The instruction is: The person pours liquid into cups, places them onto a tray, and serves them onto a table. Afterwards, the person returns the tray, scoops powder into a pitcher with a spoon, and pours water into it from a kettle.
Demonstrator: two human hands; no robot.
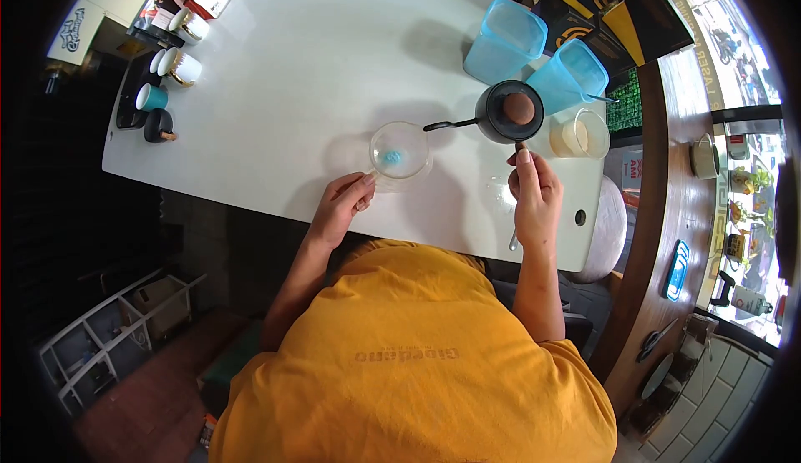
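Note:
My left hand (344, 203) is closed, its thumb and fingers pinching the short handle of a round, pale strainer (399, 142). A small patch of blue shows within its rim; whether that lies in the mesh or below it, I cannot tell. A clear vessel seems to stand under the strainer, mostly hidden. My right hand (536, 188) grips the handle of a black gooseneck kettle (492, 123) with a round brown lid knob. The kettle is held above the table, its thin spout reaching left to just beside the strainer's rim.
Two blue translucent containers (505, 42) stand behind the kettle, and a clear cup of pale contents (580, 133) is to its right. Several mugs (179, 67) line the left of the white table (309, 54). A spoon (514, 239) lies near the front edge. Black-and-yellow boxes (642, 25) are at the back right.

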